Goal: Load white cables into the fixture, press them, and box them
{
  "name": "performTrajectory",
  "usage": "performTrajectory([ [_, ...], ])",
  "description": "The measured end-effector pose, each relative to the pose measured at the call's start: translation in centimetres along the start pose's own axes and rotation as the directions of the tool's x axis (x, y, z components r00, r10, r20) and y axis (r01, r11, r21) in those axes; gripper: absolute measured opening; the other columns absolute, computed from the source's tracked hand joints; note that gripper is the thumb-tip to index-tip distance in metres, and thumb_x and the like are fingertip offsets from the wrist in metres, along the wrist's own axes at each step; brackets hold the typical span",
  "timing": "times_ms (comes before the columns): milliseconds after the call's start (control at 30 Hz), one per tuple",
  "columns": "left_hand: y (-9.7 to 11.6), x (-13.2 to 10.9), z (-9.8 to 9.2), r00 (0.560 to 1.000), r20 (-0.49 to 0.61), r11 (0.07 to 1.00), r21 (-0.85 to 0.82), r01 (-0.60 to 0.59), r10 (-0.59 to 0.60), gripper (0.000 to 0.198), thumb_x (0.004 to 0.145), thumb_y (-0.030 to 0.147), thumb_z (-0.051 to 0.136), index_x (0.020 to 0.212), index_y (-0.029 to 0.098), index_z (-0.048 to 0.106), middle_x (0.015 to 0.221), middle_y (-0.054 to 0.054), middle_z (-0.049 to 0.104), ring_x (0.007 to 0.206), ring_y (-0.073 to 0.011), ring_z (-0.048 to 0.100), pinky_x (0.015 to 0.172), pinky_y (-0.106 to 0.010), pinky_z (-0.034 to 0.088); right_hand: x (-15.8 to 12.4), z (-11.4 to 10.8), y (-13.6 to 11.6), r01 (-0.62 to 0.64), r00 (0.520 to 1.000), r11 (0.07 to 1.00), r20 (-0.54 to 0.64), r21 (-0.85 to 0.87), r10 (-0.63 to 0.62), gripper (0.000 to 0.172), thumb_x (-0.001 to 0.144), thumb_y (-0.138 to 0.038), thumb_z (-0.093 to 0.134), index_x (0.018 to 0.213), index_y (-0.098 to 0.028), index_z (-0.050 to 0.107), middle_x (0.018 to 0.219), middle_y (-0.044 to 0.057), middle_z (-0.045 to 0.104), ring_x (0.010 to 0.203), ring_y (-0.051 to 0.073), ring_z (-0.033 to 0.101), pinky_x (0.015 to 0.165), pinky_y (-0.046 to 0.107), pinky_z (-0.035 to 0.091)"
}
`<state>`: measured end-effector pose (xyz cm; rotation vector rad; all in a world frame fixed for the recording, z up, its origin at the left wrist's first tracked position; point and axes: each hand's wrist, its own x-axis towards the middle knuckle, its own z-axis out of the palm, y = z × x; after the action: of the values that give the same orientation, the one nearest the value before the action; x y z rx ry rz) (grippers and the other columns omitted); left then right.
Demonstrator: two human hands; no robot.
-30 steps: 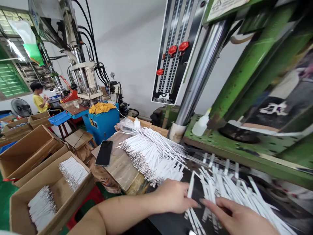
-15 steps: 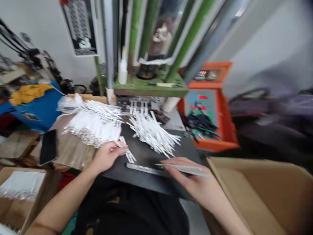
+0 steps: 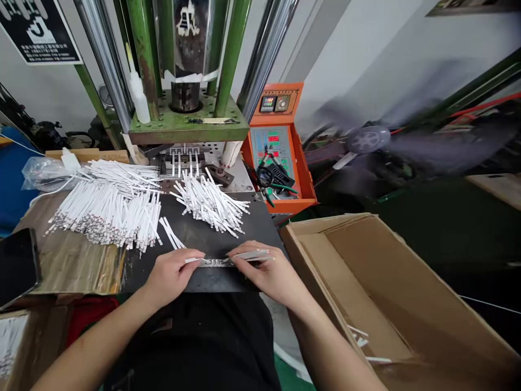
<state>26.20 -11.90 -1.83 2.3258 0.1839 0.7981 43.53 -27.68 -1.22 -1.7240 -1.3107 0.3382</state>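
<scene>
My left hand (image 3: 167,278) pinches a short white strip (image 3: 194,260) at the left end of a slotted metal bar (image 3: 214,263), near the front edge of the dark work surface. From the other side, my right hand (image 3: 273,278) grips metal tweezers (image 3: 255,253), their tips close to the bar; whether they touch it I cannot tell. A few loose white strips (image 3: 172,233) lie just beyond my left hand. Farther back is a pile of white strips (image 3: 211,203), with a larger heap of strips (image 3: 109,212) to its left.
A green-framed press (image 3: 187,133) stands behind the piles. Right of it are an orange control box (image 3: 303,190) with pliers and a blurred fan (image 3: 366,140). An open cardboard box (image 3: 345,271) sits at the right, some strips inside. A phone (image 3: 18,266) lies at the left.
My left hand has moved from the loose strips to the metal bar with a white strip. My right hand has brought the tweezers to the bar. The view has turned rightward.
</scene>
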Motion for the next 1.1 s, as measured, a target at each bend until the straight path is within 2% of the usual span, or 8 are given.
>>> performTrajectory([
  [167, -0.2, -0.1, -0.5, 0.99, 0.084, 0.988, 0.1, -0.119, 0.11, 0.022, 0.091, 0.009, 0.049, 0.103, 0.018, 0.065, 0.094, -0.003, 0.074, 0.085, -0.0128, 0.07, 0.08, -0.024, 0.057, -0.6, 0.8, -0.7, 0.1, 0.995, 0.989, 0.03, -0.113, -0.097, 0.022, 0.094, -0.018, 0.047, 0.087, -0.019, 0.068, 0.085, 0.007, 0.07, 0.077, 0.019, 0.066, 0.07, 0.029, 0.053],
  [333, 0.7, 0.8, -1.3, 0.956, 0.172, 0.944, 0.19, -0.27, 0.239, 0.025, 0.093, 0.009, 0.042, 0.103, 0.016, 0.064, 0.093, -0.006, 0.073, 0.086, -0.0157, 0.07, 0.078, -0.028, 0.058, -1.1, 1.0, -1.1, 0.115, 0.987, 0.966, 0.135, -0.231, -0.085, 0.026, 0.093, -0.015, 0.042, 0.094, -0.016, 0.069, 0.088, 0.01, 0.069, 0.077, 0.022, 0.066, 0.068, 0.033, 0.055],
  [467, 1.3, 1.4, -1.1, 0.927, 0.27, 0.921, 0.222, -0.322, 0.259, 0.026, 0.095, 0.012, 0.041, 0.104, 0.015, 0.065, 0.094, -0.007, 0.073, 0.088, -0.0175, 0.07, 0.082, -0.03, 0.058, -1.4, -0.4, 0.3, -0.002, 1.0, 0.994, 0.023, -0.108, 0.005, 0.021, 0.093, -0.022, 0.05, 0.087, -0.02, 0.07, 0.09, 0.007, 0.073, 0.081, 0.021, 0.069, 0.076, 0.032, 0.056],
  [600, 0.8, 1.1, -0.5, 0.933, 0.305, 0.94, 0.216, -0.265, 0.192, 0.027, 0.096, 0.012, 0.04, 0.105, 0.015, 0.065, 0.095, -0.007, 0.073, 0.086, -0.0177, 0.07, 0.079, -0.031, 0.058, -1.7, -0.6, 1.6, -0.089, 0.992, 0.996, -0.093, -0.006, 0.088, 0.017, 0.091, -0.026, 0.057, 0.085, -0.02, 0.071, 0.086, 0.005, 0.074, 0.078, 0.02, 0.069, 0.076, 0.032, 0.057],
  [733, -0.1, 0.6, -0.7, 0.974, 0.214, 0.994, 0.06, -0.088, 0.073, 0.023, 0.095, 0.013, 0.045, 0.099, 0.016, 0.068, 0.096, -0.007, 0.073, 0.089, -0.0157, 0.07, 0.081, -0.026, 0.058, -1.6, 0.3, 1.4, 0.051, 0.992, 0.999, -0.115, -0.006, -0.051, 0.015, 0.092, -0.021, 0.056, 0.087, -0.02, 0.07, 0.083, 0.005, 0.072, 0.078, 0.019, 0.065, 0.075, 0.032, 0.055],
  [867, -0.9, 0.0, -0.6, 0.987, 0.14, 0.996, -0.02, 0.088, -0.084, 0.016, 0.091, 0.018, 0.056, 0.087, 0.019, 0.071, 0.087, -0.003, 0.074, 0.081, -0.0155, 0.071, 0.077, -0.025, 0.058, -1.5, 0.8, 0.9, 0.192, 0.981, 0.977, -0.005, -0.095, -0.193, 0.021, 0.093, -0.019, 0.047, 0.096, -0.019, 0.068, 0.086, 0.007, 0.071, 0.08, 0.022, 0.061, 0.073, 0.035, 0.053],
  [1000, -1.1, -0.5, -0.2, 0.994, 0.099, 0.999, 0.019, 0.049, -0.051, 0.018, 0.093, 0.02, 0.053, 0.09, 0.018, 0.071, 0.086, -0.004, 0.074, 0.079, -0.0146, 0.071, 0.076, -0.024, 0.057, -2.3, 0.1, 1.1, 0.174, 0.984, 0.982, 0.056, -0.075, -0.17, 0.023, 0.094, -0.024, 0.046, 0.099, -0.02, 0.069, 0.091, 0.009, 0.072, 0.083, 0.023, 0.064, 0.075, 0.036, 0.055],
  [1100, 0.2, -1.0, -0.3, 0.968, 0.252, 0.989, 0.136, -0.054, 0.018, 0.025, 0.096, 0.018, 0.045, 0.096, 0.016, 0.07, 0.09, -0.004, 0.074, 0.083, -0.0148, 0.07, 0.079, -0.024, 0.055, -3.4, -1.1, 1.9, 0.033, 0.994, 0.999, 0.106, -0.03, -0.029, 0.027, 0.093, -0.037, 0.048, 0.094, -0.024, 0.072, 0.091, 0.008, 0.073, 0.083, 0.024, 0.069, 0.074, 0.034, 0.057],
])
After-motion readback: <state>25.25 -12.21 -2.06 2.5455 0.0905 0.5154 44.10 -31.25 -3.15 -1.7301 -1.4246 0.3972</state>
